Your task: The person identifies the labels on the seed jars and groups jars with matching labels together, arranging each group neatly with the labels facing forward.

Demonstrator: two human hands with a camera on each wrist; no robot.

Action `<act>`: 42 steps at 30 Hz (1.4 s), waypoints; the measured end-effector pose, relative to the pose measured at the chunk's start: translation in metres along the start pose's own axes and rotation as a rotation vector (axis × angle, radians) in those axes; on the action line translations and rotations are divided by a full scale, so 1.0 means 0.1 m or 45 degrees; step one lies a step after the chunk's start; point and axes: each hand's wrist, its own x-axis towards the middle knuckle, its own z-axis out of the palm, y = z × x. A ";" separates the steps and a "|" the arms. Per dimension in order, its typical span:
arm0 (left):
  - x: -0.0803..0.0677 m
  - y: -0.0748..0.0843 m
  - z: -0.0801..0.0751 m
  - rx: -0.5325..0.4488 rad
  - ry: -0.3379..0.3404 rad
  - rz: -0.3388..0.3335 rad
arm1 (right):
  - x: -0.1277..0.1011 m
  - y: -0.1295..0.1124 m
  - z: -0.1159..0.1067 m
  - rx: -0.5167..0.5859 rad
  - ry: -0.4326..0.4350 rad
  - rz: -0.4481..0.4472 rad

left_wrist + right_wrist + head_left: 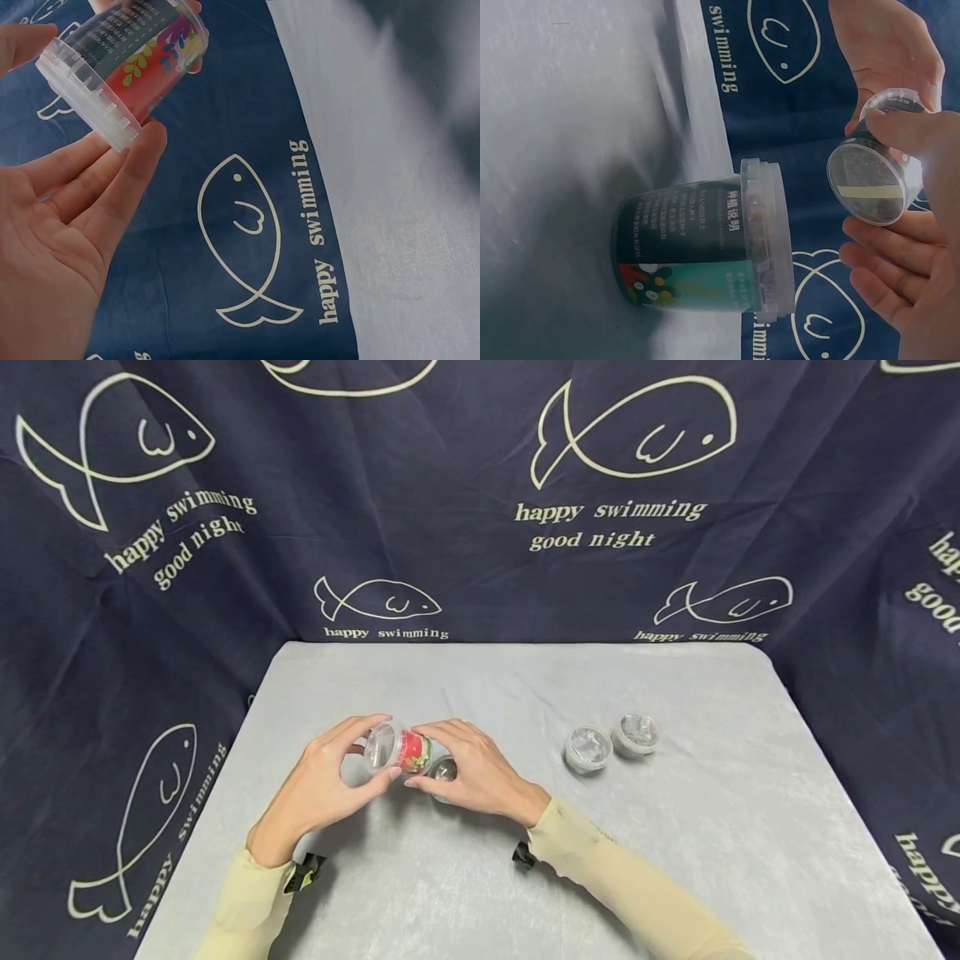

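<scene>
Up close, the left hand (322,785) pinches the lidded end of a small clear plastic jar (397,750) between thumb and fingertips (146,142), the fingers lying nearly straight and side by side rather than wrapped round it. The right hand (468,772) closes on the jar's other end, its thumb and curled fingers (900,131) pinching the base. The jar sits raised above the grey table (675,827), between the two hands and in front of the person. It lies on its side: the long axis runs roughly left to right, the ribbed clear lid pointing toward the left hand and the base toward the right. It looks light and stiff, with smooth walls and a glossy red-and-floral label that could slip, so the ridged lid rim is judged the surest place to hold, with the base for counter-grip. Just below the right hand a second labelled jar (705,244) stands upright on the table. Farther right, two small clear tubs (611,742) sit close together on the cloth, backed by a dark fish-print curtain (480,485).
</scene>
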 end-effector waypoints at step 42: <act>0.00 0.08 -0.01 0.085 -0.033 -0.196 | -0.04 0.03 0.03 -0.049 0.139 -0.086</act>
